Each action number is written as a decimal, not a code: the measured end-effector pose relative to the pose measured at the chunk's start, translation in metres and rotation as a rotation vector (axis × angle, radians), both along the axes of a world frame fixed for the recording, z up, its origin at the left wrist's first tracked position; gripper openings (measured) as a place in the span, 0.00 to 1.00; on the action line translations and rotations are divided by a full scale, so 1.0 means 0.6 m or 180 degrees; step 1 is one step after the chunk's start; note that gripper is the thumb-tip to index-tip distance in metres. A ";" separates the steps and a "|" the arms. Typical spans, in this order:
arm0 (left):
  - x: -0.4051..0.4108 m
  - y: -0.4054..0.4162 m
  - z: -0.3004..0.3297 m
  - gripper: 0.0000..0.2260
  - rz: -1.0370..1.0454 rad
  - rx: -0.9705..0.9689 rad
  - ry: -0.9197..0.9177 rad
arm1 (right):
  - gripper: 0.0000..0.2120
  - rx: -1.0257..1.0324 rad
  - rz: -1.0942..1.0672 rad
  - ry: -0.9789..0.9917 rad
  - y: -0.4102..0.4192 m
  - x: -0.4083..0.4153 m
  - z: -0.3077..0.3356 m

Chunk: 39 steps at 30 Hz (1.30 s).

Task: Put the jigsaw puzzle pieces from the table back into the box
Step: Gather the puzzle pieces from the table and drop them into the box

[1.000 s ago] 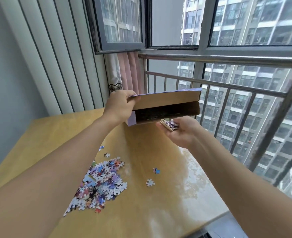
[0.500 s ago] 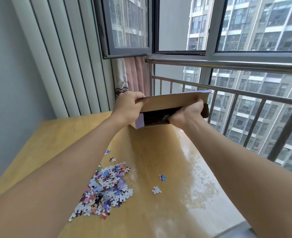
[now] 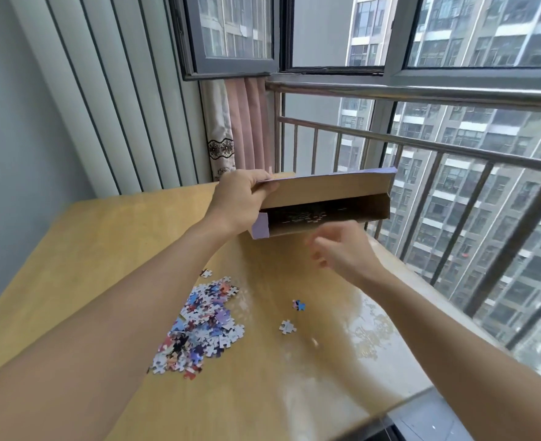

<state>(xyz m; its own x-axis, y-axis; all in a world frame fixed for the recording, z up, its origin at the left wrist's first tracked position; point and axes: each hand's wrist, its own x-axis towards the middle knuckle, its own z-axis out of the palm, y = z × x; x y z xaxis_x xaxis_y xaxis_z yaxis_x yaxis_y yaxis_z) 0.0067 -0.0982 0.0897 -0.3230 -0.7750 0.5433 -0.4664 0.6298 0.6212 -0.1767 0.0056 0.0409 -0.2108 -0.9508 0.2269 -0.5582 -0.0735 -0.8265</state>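
A flat cardboard box (image 3: 336, 189) with a lilac outside stands at the far side of the wooden table (image 3: 103, 237), its lid flap raised and puzzle pieces visible inside. My left hand (image 3: 240, 198) grips the lid at its left end. My right hand (image 3: 342, 249) hovers just in front of the box opening, fingers loose, blurred, holding nothing. A heap of coloured puzzle pieces (image 3: 199, 323) lies on the table near my left forearm. Two single pieces lie apart to the right, a blue one (image 3: 298, 304) and a pale one (image 3: 287, 326).
A metal railing (image 3: 422, 144) and windows run along the table's right and far side. A pink curtain (image 3: 243, 128) hangs behind the box. A ribbed wall panel (image 3: 103, 100) stands at the left. The table's near right corner drops to a dark floor (image 3: 422, 418).
My right hand, which held a handful of pieces a second ago, reached into the box and has now drawn back out, empty. My left hand kept hold of the lid.
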 end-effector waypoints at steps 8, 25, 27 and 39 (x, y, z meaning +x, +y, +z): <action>0.004 0.017 -0.113 0.08 0.0003 0.0414 -0.0421 | 0.12 0.1053 0.1195 0.2224 0.021 0.022 -0.104; 0.116 0.066 -0.153 0.11 -0.0249 0.0733 -0.0487 | 0.09 0.0171 0.0759 0.0465 0.039 0.124 -0.163; 0.154 0.068 -0.152 0.09 0.0006 0.0723 -0.0223 | 0.10 0.0131 0.0862 0.0314 0.038 0.152 -0.164; 0.336 0.067 -0.215 0.21 0.1657 0.1368 -0.0135 | 0.21 0.0403 0.0960 0.0841 -0.114 0.255 -0.089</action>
<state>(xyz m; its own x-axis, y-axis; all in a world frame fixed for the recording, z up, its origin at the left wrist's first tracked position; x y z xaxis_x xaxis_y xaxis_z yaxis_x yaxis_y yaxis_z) 0.2083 -0.0583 -0.0394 0.1368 -0.9796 0.1471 -0.6715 0.0175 0.7408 -0.0240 -0.0627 -0.0123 0.1312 -0.9849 0.1133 -0.7211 -0.1732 -0.6708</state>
